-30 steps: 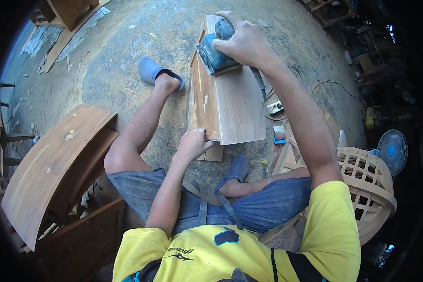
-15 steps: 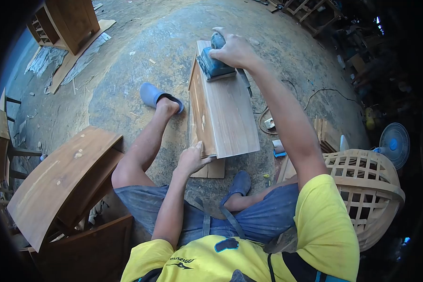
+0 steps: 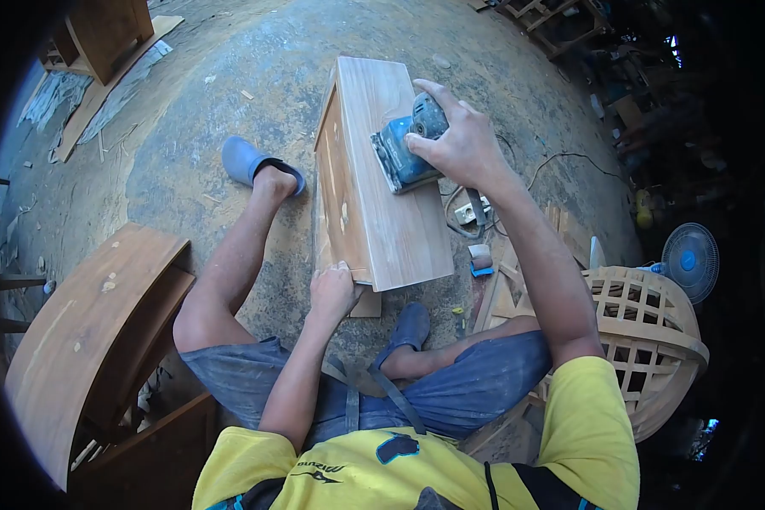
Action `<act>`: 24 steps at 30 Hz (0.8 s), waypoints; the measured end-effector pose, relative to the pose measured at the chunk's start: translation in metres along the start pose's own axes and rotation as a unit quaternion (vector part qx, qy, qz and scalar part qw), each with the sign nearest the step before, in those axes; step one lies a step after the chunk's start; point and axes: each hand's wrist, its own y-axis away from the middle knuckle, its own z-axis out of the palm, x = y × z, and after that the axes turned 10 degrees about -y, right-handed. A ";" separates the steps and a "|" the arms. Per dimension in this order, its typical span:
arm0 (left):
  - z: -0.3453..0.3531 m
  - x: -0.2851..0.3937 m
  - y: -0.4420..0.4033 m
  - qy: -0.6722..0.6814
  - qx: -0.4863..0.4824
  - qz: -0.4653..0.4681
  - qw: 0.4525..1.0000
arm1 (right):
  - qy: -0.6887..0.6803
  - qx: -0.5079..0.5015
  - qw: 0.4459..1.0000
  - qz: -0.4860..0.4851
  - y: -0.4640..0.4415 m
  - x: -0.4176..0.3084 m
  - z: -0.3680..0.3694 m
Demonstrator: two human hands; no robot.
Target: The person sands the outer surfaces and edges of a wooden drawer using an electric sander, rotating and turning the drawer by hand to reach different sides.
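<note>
Blue casing marks out the power sander (image 3: 397,166), set on the pale upper face of a wooden box (image 3: 404,246) that lies on the floor (image 3: 204,119) side in front of the person's knees; the tool sits in the far half of that face, close to its right edge. Small pale lettering shows on the casing, too fine to read. The right hand (image 3: 463,143) is clamped on the sander, thumb against the near side of its grey rounded top and the other fingers reaching over it. The left hand (image 3: 333,293) grips the box's near corner, fingertips on the browner side panel (image 3: 342,200), which has light filler-like patches; its lower fingers are partly hidden. On the yellow shirt (image 3: 450,476), "MIZUNO" (image 3: 320,467) reads upside down in dark letters beside a matching emblem, and a dark, blue-edged patch (image 3: 397,448) near it carries nothing legible. Just right of the box are a white socket block (image 3: 467,213) and a roll-like brown piece (image 3: 480,255) with a blue base. Further right stand a wooden lattice frame (image 3: 646,340) and a blue fan (image 3: 689,263), while a curved wooden panel (image 3: 93,314) lies by the left knee.
</note>
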 end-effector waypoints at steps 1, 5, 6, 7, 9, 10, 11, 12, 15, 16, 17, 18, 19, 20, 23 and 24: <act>0.005 0.000 0.000 0.004 0.002 -0.005 1.000 | 0.017 0.008 1.000 -0.004 -0.028 0.007 0.004; 0.001 0.005 0.004 -0.009 0.011 -0.018 1.000 | 0.029 0.014 0.999 0.026 -0.139 0.028 0.017; -0.001 0.005 0.002 -0.014 0.013 -0.018 1.000 | 0.024 0.018 0.999 0.041 -0.163 0.030 0.020; -0.002 0.006 0.002 -0.014 -0.023 -0.029 0.999 | 0.019 0.022 0.998 0.058 -0.181 0.033 0.021; -0.006 0.005 -0.003 -0.025 -0.050 -0.036 0.998 | 0.030 0.029 0.996 0.077 -0.218 0.044 0.025; -0.007 0.004 -0.003 -0.034 -0.063 -0.031 0.997 | 0.045 0.027 0.994 0.094 -0.224 0.040 0.024; -0.006 0.002 -0.003 -0.040 -0.076 -0.027 0.996 | 0.041 0.036 0.994 0.091 -0.224 0.041 0.022; -0.002 0.001 -0.002 -0.037 -0.066 -0.029 0.997 | 0.043 0.029 0.996 0.073 -0.216 0.038 0.021; -0.006 0.004 -0.002 -0.025 -0.074 -0.038 0.996 | 0.017 0.001 0.999 0.035 -0.157 0.027 0.017; -0.009 0.004 0.000 -0.012 -0.061 -0.025 0.998 | 0.000 -0.002 1.000 0.019 -0.130 0.023 0.014; -0.007 0.004 0.001 -0.007 -0.064 -0.025 0.998 | 0.009 -0.007 1.000 0.016 -0.099 0.018 0.010; -0.006 0.002 0.001 -0.011 -0.063 -0.022 0.998 | 0.017 -0.011 1.000 0.012 -0.067 0.011 0.006; -0.005 0.002 -0.001 -0.016 -0.060 -0.020 0.998 | 0.017 -0.030 0.999 0.026 -0.034 0.002 0.000; -0.004 0.002 -0.004 -0.012 -0.058 -0.022 0.998 | 0.017 -0.032 0.999 0.030 0.000 -0.008 -0.004; 0.004 0.002 0.002 -0.017 -0.059 -0.024 0.998 | -0.012 -0.076 0.994 0.074 0.053 -0.026 -0.015; 0.002 0.003 0.002 -0.013 -0.048 -0.021 0.999 | -0.017 -0.066 0.996 0.059 0.059 -0.021 -0.015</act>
